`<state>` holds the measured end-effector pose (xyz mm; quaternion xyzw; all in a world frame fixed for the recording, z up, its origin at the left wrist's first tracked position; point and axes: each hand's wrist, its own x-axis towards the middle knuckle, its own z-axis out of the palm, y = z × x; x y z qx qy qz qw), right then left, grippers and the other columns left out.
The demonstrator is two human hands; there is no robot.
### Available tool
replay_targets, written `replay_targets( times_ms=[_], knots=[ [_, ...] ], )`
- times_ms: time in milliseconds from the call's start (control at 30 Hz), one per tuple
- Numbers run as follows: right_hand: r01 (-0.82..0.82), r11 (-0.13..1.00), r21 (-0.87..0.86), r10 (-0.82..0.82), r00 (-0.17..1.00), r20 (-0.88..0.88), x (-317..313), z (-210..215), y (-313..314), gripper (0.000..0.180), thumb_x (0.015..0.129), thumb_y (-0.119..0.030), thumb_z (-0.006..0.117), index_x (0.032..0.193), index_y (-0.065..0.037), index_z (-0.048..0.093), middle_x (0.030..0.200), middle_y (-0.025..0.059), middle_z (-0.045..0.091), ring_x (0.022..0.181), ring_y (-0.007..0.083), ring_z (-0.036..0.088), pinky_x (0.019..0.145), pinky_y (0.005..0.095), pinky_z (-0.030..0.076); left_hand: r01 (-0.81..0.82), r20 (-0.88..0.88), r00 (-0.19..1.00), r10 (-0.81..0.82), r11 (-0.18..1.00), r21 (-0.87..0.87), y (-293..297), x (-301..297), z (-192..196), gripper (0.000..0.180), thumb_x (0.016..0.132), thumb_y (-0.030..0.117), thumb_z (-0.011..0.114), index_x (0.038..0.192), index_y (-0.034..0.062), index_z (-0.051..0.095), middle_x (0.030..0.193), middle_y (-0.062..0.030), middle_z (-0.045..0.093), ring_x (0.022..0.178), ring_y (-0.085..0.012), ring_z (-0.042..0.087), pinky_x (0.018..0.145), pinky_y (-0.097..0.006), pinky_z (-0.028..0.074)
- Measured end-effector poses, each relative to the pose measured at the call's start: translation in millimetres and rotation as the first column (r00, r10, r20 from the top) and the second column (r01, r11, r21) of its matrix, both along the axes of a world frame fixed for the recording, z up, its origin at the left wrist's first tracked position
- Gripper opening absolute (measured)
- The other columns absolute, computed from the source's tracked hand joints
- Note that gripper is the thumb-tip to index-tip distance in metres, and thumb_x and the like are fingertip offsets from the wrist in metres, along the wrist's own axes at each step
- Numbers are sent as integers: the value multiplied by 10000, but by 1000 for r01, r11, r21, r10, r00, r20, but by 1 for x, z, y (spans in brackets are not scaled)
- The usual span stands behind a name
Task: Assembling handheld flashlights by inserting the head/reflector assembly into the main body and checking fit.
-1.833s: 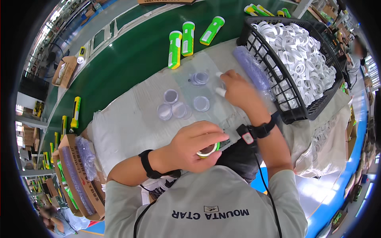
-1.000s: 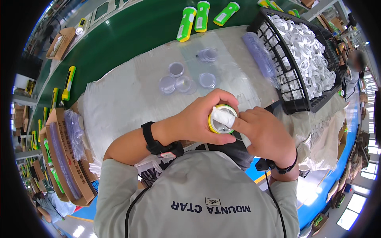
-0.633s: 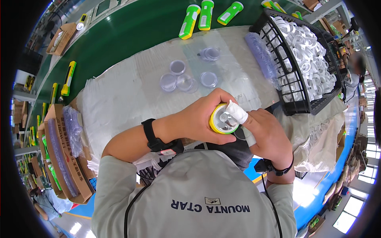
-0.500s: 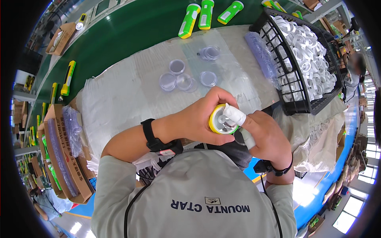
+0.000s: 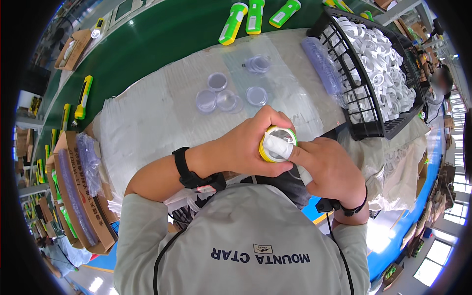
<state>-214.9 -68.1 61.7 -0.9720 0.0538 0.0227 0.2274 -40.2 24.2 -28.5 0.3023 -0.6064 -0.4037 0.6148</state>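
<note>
My left hand [image 5: 246, 147] grips the round yellow-and-green head of a torch [image 5: 279, 144], its open face turned up toward me. My right hand [image 5: 327, 169] sits right beside it, fingers covered in white tape pressing a clear round lens into the face. Both hands are held close to my chest, above the near edge of the table. On the white sheet [image 5: 147, 123] beyond lie several clear round lenses [image 5: 223, 96].
A black wire basket [image 5: 364, 125] full of white plastic rings stands at the right. Green and yellow torches [image 5: 248, 17] lie on the green belt [image 5: 162, 44] at the back. A cardboard box [image 5: 73, 196] of bagged parts sits at my left.
My right hand came back from the lenses on the sheet to the torch head, which my left hand lifted closer; the taped fingers now press down on its face.
</note>
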Motion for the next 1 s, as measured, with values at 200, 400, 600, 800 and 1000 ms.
replay_targets(
  times_ms=[200,400,600,800,1000],
  knots=[
    [-57,985,164,54,998,22,0,1,-3,558,547,-13,626,1097,-96,578,798,103,601,688,340,572,605,408,440,68,122,991,-56,993,-95,1,6,-4,664,693,48,745,1187,129,310,1073,-142,517,946,-206,541,818,-359,452],
    [174,565,806,-536,820,199,-5,9,7,758,748,30,612,1420,-55,273,784,96,610,696,266,617,669,299,471,59,47,997,-58,998,-32,2,-2,-2,616,711,53,742,1164,108,328,1094,-118,506,966,-200,526,844,-355,429],
    [234,940,249,-298,918,262,14,3,6,819,792,-4,615,1466,-40,150,563,21,470,498,105,423,509,239,363,45,80,995,-54,993,109,8,0,2,626,714,63,756,1167,97,324,1107,-118,498,1007,-212,524,851,-366,430],
    [225,928,296,-285,942,178,19,6,-1,814,772,-10,624,1460,-50,190,538,31,446,477,139,405,507,255,350,27,137,990,-27,1000,-3,3,1,-1,645,715,52,752,1177,98,304,1148,-139,479,1028,-228,522,860,-391,432],
    [270,894,359,-314,947,70,13,16,-3,794,791,-56,629,1464,-93,210,570,19,487,517,121,447,534,260,369,-71,218,972,89,994,-88,-3,-3,-3,635,718,129,763,1181,69,331,1058,-136,532,934,-246,565,799,-354,450]
  ],
)
